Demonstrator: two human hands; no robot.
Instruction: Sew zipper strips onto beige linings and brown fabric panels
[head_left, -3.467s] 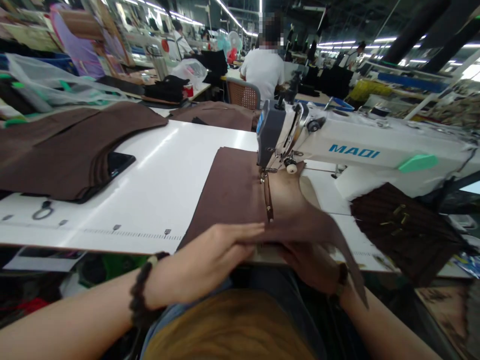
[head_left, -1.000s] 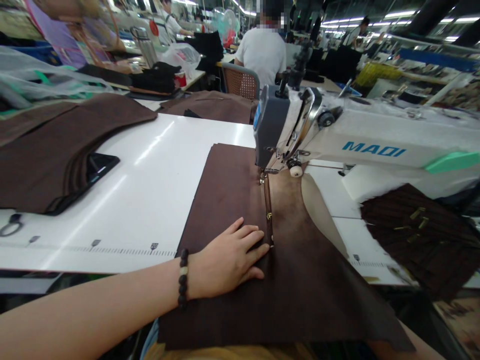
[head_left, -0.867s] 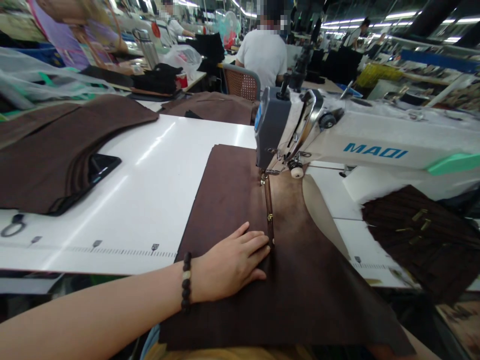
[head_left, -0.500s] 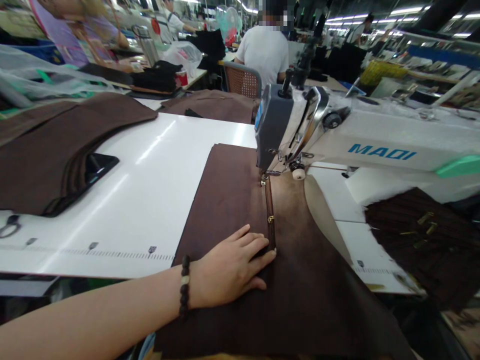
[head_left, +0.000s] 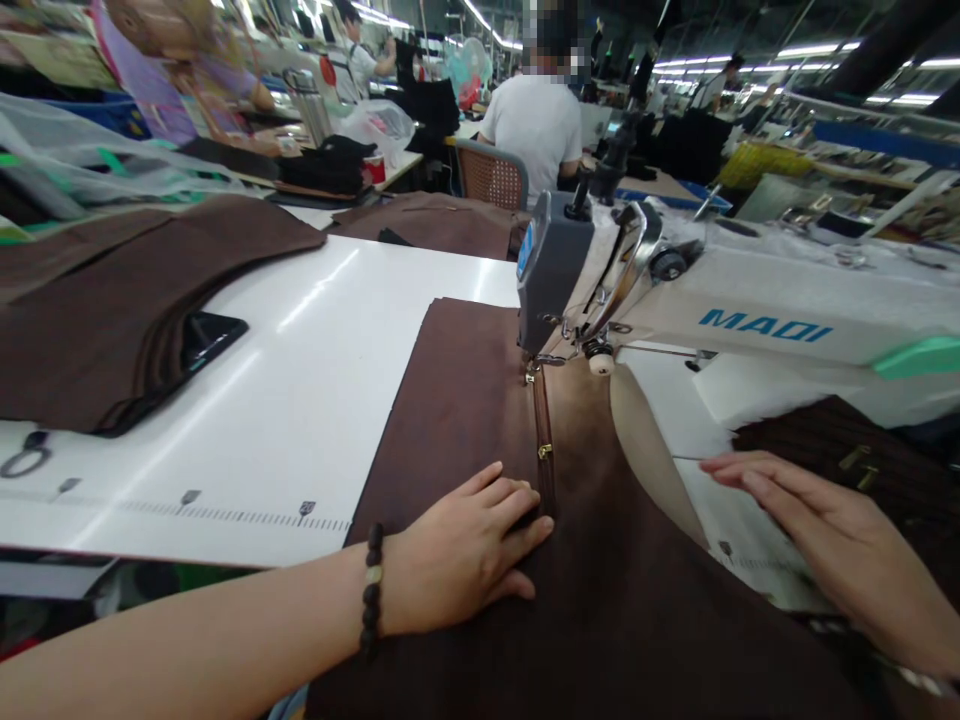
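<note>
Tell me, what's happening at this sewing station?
A person works at a white MAQI sewing machine. Their left hand lies flat on a dark brown fabric panel, right beside a brown zipper that runs up under the machine's foot. The right hand is open and holds nothing, over the right side of the white table, close to a pile of dark striped zipper tapes.

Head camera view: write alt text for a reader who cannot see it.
A left hand presses brown fabric flat beside a zipper leading under the head of a white MAQI sewing machine. The right hand, fingers extended, hovers over the white table.
</note>
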